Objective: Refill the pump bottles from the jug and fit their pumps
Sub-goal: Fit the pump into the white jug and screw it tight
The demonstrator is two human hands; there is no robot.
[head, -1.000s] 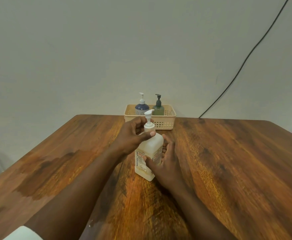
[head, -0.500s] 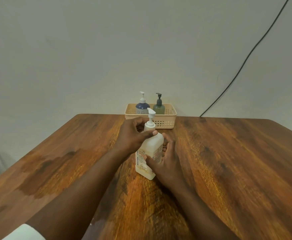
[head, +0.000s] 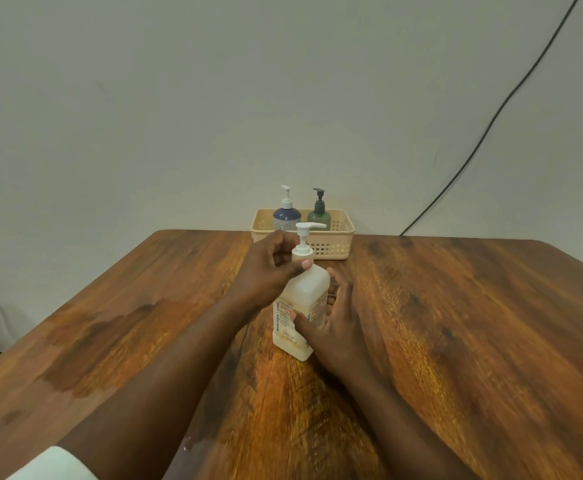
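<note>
A white rectangular pump bottle (head: 305, 299) with an orange label stands upright in the middle of the wooden table (head: 456, 323). Its white pump (head: 304, 237) sits in the neck, spout pointing right. My left hand (head: 269, 268) wraps its fingers around the pump's collar. My right hand (head: 335, 323) holds the bottle's lower body from the right. A beige basket (head: 338, 244) at the table's far edge holds a blue pump bottle (head: 286, 213) and a green pump bottle (head: 318, 211), both with pumps on. No jug is in view.
A black cable (head: 490, 123) runs down the wall at the right. A small wet patch (head: 193, 441) lies on the table near my left forearm. The table's left edge slants from near left to far centre.
The pump's spout has turned from pointing toward the upper left to pointing right, under my left hand's fingers. The bottle and my right hand have stayed in place.
</note>
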